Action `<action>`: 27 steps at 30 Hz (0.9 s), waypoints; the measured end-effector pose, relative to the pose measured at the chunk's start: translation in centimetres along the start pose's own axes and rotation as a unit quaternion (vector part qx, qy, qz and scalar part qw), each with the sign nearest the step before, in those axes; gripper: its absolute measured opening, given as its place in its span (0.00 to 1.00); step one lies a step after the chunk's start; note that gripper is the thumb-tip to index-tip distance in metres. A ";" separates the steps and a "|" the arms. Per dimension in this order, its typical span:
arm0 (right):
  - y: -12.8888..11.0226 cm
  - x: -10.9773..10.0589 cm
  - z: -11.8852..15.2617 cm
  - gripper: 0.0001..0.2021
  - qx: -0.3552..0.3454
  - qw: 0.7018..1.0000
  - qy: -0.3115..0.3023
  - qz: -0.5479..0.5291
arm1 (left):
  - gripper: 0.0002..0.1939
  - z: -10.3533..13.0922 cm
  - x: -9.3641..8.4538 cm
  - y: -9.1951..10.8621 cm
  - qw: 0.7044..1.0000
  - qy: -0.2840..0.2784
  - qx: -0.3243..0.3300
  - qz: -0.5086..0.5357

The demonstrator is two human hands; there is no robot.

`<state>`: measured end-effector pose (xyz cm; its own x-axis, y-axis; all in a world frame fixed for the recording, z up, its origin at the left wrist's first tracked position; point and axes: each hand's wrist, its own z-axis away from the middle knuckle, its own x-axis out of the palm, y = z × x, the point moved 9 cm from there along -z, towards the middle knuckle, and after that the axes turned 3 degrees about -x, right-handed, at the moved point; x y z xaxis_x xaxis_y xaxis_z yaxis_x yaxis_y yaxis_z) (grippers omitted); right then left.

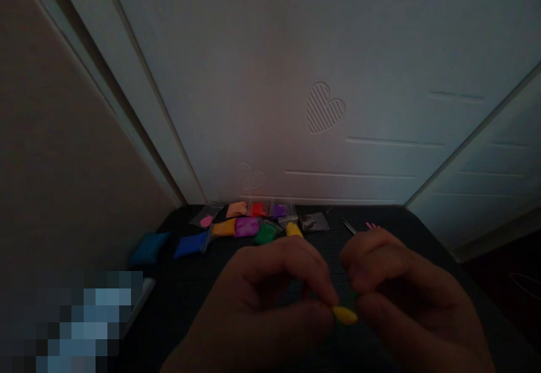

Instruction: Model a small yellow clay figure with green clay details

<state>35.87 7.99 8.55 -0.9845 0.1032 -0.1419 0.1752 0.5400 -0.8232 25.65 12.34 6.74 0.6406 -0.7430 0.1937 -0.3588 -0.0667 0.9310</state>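
Note:
My left hand (pixel 270 300) pinches a small yellow piece (pixel 345 315), pointed at its end, between thumb and index finger. Just right of it, my right hand (pixel 406 300) has its fingers closed together, with a bit of green showing at the fingertips. More green shows dimly beneath the yellow piece; its shape is too dark to make out. Both hands are raised over the dark table (pixel 228 283), their fingertips close together but apart.
Behind my hands lie packets in several colours, among them a blue packet (pixel 192 244), a green packet (pixel 267 232) and a yellow packet (pixel 293 230). Tweezers (pixel 349 226) and pink items (pixel 372 225) lie at the back right. A white panel (pixel 270 108) stands behind.

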 end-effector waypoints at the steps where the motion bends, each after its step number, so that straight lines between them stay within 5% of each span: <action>1: 0.1 -0.3 0.0 0.06 0.001 1.000 0.014 0.003 | 0.02 -0.1 -0.3 -0.2 1.000 0.013 -0.005 -0.001; 9: 2.2 -3.3 -1.0 0.05 0.034 0.991 0.125 -0.027 | 0.02 -1.9 -3.2 -2.4 0.984 0.136 -0.039 -0.106; 12: 3.9 -4.2 -1.3 0.04 0.043 0.986 0.150 -0.067 | 0.05 -2.8 -3.2 -4.7 0.973 0.118 -0.069 -0.187; 16: 8.1 -5.3 -0.7 0.03 0.100 0.979 0.156 -0.087 | 0.09 -2.8 -3.8 -9.9 0.945 0.089 -0.112 -0.295; 20: 13.6 -6.2 1.1 0.05 0.184 0.963 0.173 -0.093 | 0.07 -1.7 -4.9 -14.0 0.886 0.099 -0.089 -0.445; 27: 20.1 -4.8 4.2 0.09 0.276 0.930 0.180 -0.165 | 0.07 -0.7 -6.0 -16.3 0.851 0.097 -0.058 -0.513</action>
<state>44.12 14.85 -9.63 -0.8999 0.3346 0.2795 -0.2646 0.0905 -0.9601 28.13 18.33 -9.33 0.6808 -0.2082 -0.7022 0.5190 -0.5394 0.6631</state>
